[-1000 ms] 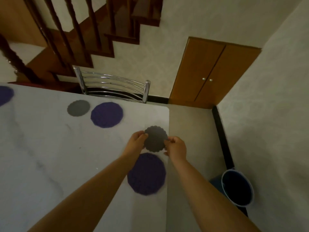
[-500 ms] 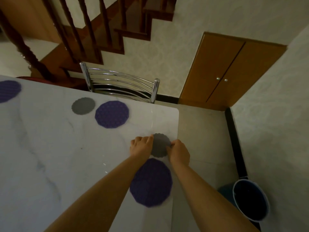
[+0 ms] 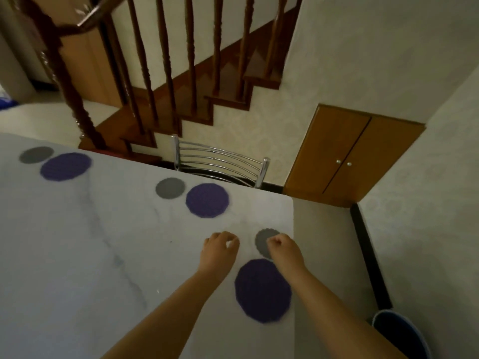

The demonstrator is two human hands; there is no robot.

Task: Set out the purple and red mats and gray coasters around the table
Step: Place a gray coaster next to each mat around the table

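Scalloped gray coaster (image 3: 261, 240) on veined marble table (image 3: 77, 242), 1 round ribbed purple mat (image 3: 263, 290) just beside it. Left hand (image 3: 219, 252) curls empty nearby; right hand (image 3: 285, 251) curls over the coaster, grip unclear.

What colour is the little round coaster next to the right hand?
The coaster is gray, with a scalloped edge; the head view shows it.
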